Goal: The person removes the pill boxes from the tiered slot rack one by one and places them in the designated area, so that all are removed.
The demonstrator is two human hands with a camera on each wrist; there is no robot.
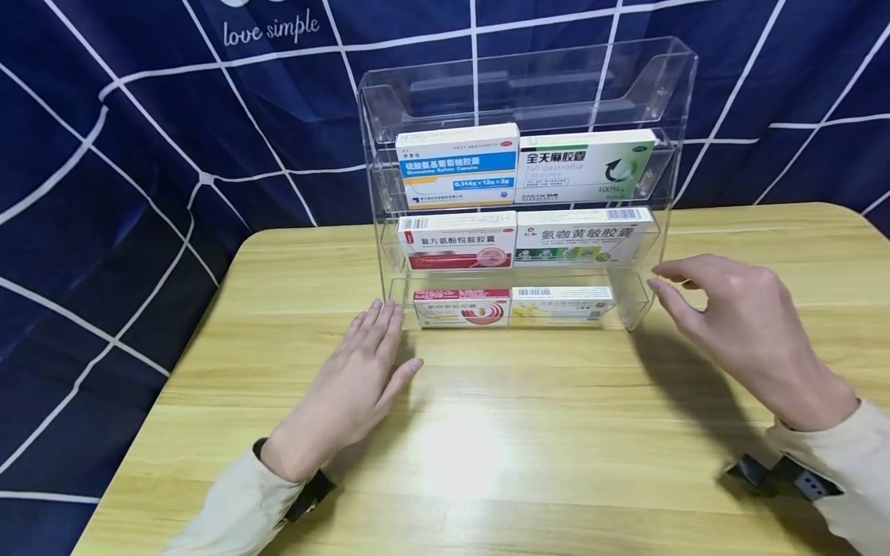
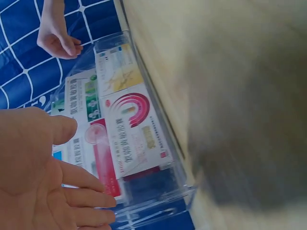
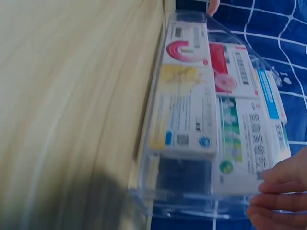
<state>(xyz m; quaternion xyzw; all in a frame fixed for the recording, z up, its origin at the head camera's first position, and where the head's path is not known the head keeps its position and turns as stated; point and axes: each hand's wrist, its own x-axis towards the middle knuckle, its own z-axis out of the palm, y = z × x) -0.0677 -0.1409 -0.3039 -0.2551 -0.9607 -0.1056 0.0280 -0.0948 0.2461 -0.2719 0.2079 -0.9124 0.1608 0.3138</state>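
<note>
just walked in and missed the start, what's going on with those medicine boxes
Someone's bare left hand and bare right hand are at opposite sides of a transparent plastic tiered rack on a light wood-grain table. Six mostly white, rectangular medicine boxes sit in it, two on each of three tiers. Neither hand holds a box.

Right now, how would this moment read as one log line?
left hand: near clear rack, lower left | right hand: near rack, right side | boxes: six, three rows of two

Clear rack (image 1: 549, 89), upright, six paired boxes (image 1: 556, 241)
</note>
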